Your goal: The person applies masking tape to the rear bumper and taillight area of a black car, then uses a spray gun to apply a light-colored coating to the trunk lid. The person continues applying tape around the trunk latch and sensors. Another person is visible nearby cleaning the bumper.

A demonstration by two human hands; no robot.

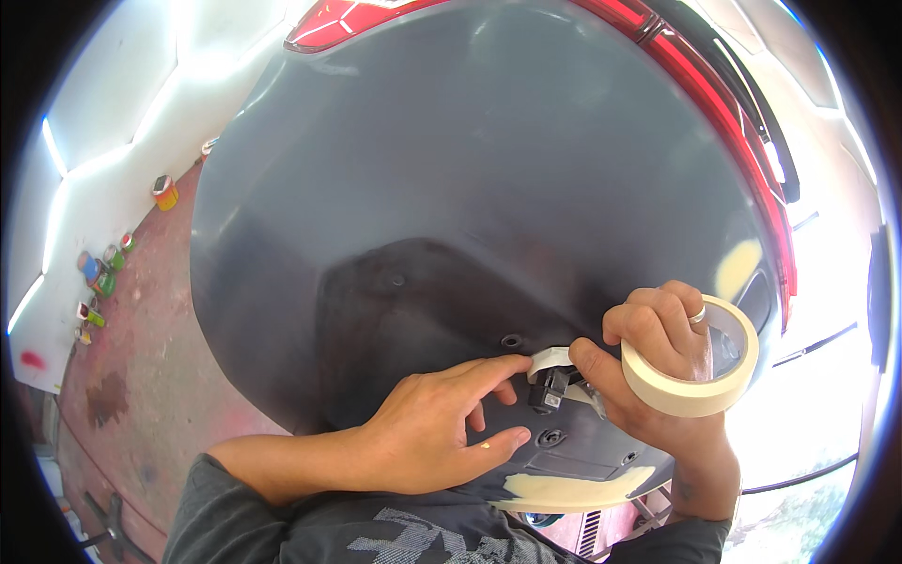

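Observation:
My left hand [444, 423] reaches in from the left with its fingers apart. Its index fingertip touches a strip of pale masking tape [552, 359] laid over a small black plastic part [547, 392] with a wire, possibly a connector or camera. My right hand [655, 359] has the cream roll of masking tape [694, 403] around its curled fingers. The right thumb tip presses at the right end of the tape strip. Behind both hands is the dull grey tailgate [451, 155] of a car, with a recessed, darker area around the black part.
Red tail lights [712, 99] run along the tailgate's top and right side. Beige filler patches [578, 488] mark its lower edge. A round hole with a clip [550, 438] lies below the black part. Paint cans [165, 192] stand along the left wall, on a stained floor [155, 366].

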